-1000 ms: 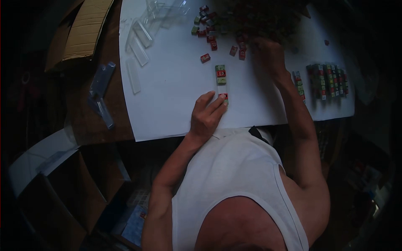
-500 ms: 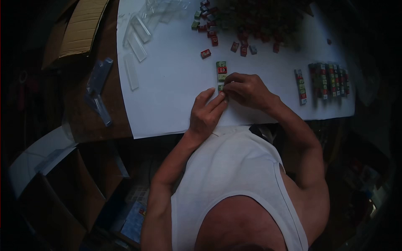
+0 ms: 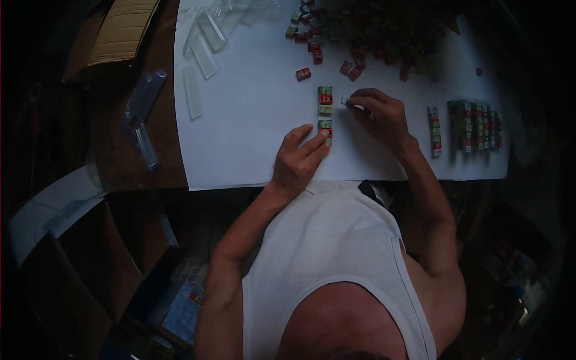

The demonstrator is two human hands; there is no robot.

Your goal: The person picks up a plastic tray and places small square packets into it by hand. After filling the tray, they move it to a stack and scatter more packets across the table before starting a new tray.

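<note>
A short row of small red and green boxes (image 3: 325, 109) lies in a line on the white sheet (image 3: 252, 120). My left hand (image 3: 298, 161) rests flat at the near end of that row, its fingertips touching the nearest box (image 3: 324, 125). My right hand (image 3: 379, 115) is just right of the row's far end, fingers pinched on a small pale box (image 3: 346, 101). A heap of the same small boxes (image 3: 366, 30) fills the far middle of the sheet, with strays (image 3: 303, 74) spilled toward me.
Finished rows of boxes (image 3: 474, 125) lie side by side at the right, a single row (image 3: 434, 131) beside them. Clear plastic sleeves (image 3: 201, 57) lie at the sheet's far left. Flat cardboard (image 3: 117, 30) and open cartons (image 3: 78, 252) stand left of the table.
My right hand went from the heap down to the row beside my left hand, then shifted up and right with a small box in its fingers. My left hand stayed put.
</note>
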